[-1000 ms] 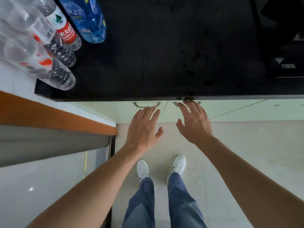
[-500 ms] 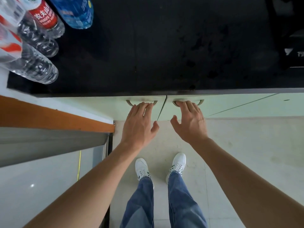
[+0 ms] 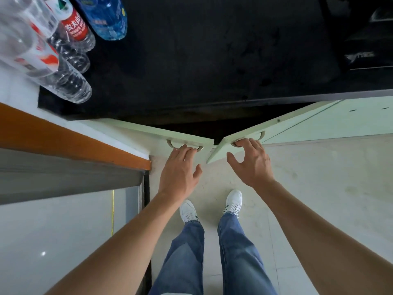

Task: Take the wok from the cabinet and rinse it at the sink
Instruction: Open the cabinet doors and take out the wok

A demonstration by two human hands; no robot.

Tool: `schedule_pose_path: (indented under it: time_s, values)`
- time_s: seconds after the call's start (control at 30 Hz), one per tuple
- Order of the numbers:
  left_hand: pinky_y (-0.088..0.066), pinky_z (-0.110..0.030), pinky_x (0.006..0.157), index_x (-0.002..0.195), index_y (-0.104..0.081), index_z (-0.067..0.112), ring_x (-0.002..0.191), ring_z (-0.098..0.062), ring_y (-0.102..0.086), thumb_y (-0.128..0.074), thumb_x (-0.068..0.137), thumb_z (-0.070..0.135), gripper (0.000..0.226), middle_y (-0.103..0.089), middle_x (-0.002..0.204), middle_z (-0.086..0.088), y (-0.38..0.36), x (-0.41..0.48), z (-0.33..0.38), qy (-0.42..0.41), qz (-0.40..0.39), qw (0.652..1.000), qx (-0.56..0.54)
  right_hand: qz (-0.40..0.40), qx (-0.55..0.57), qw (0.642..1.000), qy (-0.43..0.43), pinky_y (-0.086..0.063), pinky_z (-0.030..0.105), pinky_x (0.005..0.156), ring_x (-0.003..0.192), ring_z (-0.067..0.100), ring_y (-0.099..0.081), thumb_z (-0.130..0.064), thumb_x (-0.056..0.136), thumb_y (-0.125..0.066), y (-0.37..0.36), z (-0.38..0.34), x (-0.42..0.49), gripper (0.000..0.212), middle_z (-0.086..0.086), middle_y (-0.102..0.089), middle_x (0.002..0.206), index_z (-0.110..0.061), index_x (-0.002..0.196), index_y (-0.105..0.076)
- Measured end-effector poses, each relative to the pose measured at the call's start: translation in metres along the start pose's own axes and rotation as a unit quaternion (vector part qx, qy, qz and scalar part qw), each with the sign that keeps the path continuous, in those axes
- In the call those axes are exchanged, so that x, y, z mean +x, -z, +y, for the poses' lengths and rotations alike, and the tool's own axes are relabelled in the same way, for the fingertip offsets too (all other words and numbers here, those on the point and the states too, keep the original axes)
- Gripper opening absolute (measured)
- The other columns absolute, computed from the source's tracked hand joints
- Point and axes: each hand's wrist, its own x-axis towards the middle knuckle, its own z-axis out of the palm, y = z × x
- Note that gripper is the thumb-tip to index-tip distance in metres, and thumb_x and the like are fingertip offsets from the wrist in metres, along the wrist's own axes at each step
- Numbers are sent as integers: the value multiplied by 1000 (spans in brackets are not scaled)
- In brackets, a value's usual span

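Looking straight down, the head view shows a person standing at a low, pale green cabinet (image 3: 350,116) under a black counter (image 3: 212,50).

At far left, several plastic bottles (image 3: 70,81) stand on the counter's corner, some clear, one with a red label and one blue. Below them runs an orange-edged ledge (image 3: 63,135).

Next comes the left door (image 3: 148,129), swung partly out toward the person. The left hand (image 3: 178,173) reaches forward, palm down. Its fingers (image 3: 187,149) curl over the door's metal handle (image 3: 170,143) and grip it, while the thumb sticks out free to the side.

Between the two doors is a narrow, wedge-shaped gap (image 3: 202,126). Only darkness shows inside it, so the wok cannot be made out.

Beneath the gap, blue jeans (image 3: 234,252) and white shoes (image 3: 188,210) stand on a pale floor (image 3: 319,177).

The right hand (image 3: 253,165) mirrors the left. Its fingers (image 3: 246,143) hook around the handle (image 3: 263,134) of the right door (image 3: 276,128) and grip it, with the thumb spread wide and touching nothing. This door also stands partly open, its free edge angled toward the person and just beside the left door's edge without touching it.
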Motion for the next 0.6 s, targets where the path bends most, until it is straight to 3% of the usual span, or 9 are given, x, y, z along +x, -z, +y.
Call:
schedule_pose_path:
  time_s: [0.3,0.47,0.6]
  values:
    - [-37,-38,116,136,-52,14,134,-19,-47,-52,97,39,46,-55,140,-3,0,-51,-12,-12,-25,999,18,-33,-24,996,-75,-42,48,109,132,31,-50,-41,91,-69,8,-3,-47,49,9,-62,136,-9,127,-60]
    - [-47,-39,107,123,-57,14,126,-18,-54,-56,94,39,38,-59,131,-3,-4,-94,-17,26,1,999,-23,-31,-33,994,-96,-46,54,107,134,33,-50,-49,91,-65,17,4,-74,51,7,-60,141,-12,126,-61]
    - [-47,-43,106,121,-56,11,128,-23,-52,-54,96,41,40,-57,134,-8,-7,-120,-18,86,8,995,-59,-13,-27,993,-114,-53,54,100,125,34,-57,-49,91,-64,22,11,-88,46,8,-65,132,-10,115,-64]
